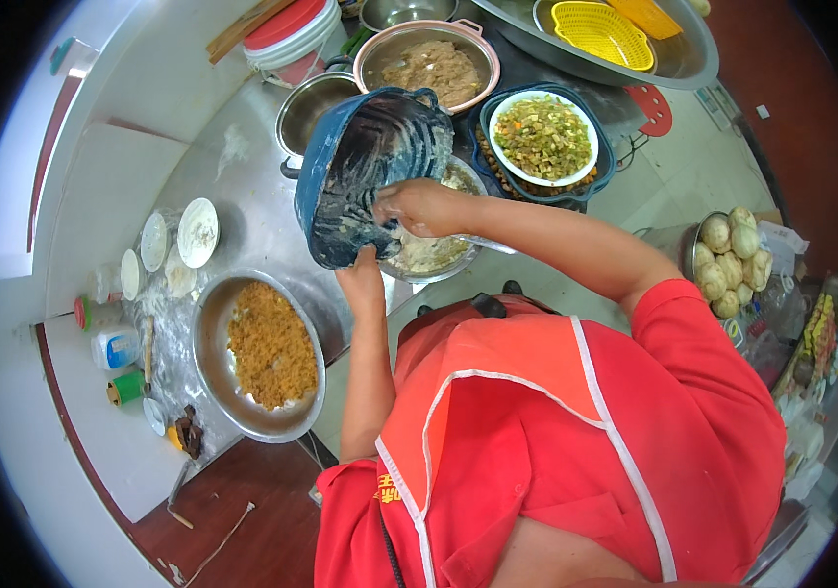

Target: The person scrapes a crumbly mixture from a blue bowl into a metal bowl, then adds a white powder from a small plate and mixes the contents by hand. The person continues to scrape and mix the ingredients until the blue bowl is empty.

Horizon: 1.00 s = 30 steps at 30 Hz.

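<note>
A blue plastic basin (309,184) is tipped on its side, its inner wall smeared with pale, streaky residue. My left hand (362,275) grips its lower rim. Inside the mouth of the basin is my right hand (419,208), fingers curled against the smeared wall; whether they hold anything is hidden. Beneath both hands sits a metal bowl (472,259) with a pale, floury and greenish mixture (430,253). A shiny metal handle (489,242) sticks out over that bowl's near right side, below my right forearm.
Left on the steel table (242,213) stands a metal basin (206,353) of orange-brown crumbly food. Behind are a pot (309,110), a pink-rimmed bowl (489,55) of paste and a white bowl (496,140) of chopped vegetables. A large metal basin (698,62) overhangs the far right.
</note>
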Available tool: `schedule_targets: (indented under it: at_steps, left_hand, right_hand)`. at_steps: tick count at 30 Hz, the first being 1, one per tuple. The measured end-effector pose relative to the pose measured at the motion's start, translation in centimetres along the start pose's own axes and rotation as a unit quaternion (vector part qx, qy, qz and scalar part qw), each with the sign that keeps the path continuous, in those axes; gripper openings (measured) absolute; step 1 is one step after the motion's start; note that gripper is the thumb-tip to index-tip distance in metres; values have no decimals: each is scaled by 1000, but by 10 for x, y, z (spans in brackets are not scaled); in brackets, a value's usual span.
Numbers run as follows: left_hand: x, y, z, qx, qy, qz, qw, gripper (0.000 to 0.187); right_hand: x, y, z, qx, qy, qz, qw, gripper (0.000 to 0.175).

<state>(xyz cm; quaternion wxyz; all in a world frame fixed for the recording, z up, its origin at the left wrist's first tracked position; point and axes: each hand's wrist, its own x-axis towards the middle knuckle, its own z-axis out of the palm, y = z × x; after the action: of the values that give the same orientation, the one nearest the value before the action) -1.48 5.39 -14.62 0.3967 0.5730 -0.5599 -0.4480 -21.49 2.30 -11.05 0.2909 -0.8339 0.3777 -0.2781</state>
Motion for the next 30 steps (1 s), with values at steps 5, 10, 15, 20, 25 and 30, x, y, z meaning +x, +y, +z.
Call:
schedule_targets:
  at_steps: [5,10,15,20,25,30]
  left_hand:
    - [-1,10,12,-41,11,-39,998,28]
    - [-12,21,3,-27,57,-45,997,25]
    - [-8,47,12,-28,50,-51,997,27]
    - [-4,9,-4,-15,70,31,997,27]
    - [-1,20,-3,55,23,28,998,27]
    - [2,19,2,-47,29,-23,998,36]
  right_hand:
    - [11,-1,17,65,75,-27,995,42]
    - [-2,4,8,108,-83,36,990,26]
    - [11,13,12,-29,69,23,997,36]
    - [-6,-10,7,-28,-32,28,999,37]
    - [-12,2,-7,-37,108,0,993,41]
    - [-12,8,10,-103,18,27,994,53]
